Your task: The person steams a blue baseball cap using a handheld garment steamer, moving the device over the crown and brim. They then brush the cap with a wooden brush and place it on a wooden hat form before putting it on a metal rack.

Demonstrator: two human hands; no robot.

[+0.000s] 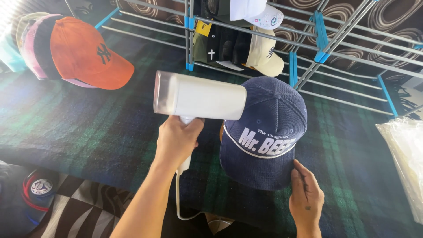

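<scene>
Left hand (176, 140) — fingers closed round the handle of one white handheld steamer (198, 98), its barrel level above the plaid-covered table (88, 128). Right hand (306, 194) — fingers pinching the brim of one navy corduroy cap (264, 132), just right of the steamer. Orange cap (86, 57) tops a stack far left.

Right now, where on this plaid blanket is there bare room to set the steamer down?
Bare plaid blanket lies left of the white handheld steamer, below the stacked orange cap. Another patch lies between the navy corduroy cap and the clear plastic bag. The drying rack crowds the top.
</scene>
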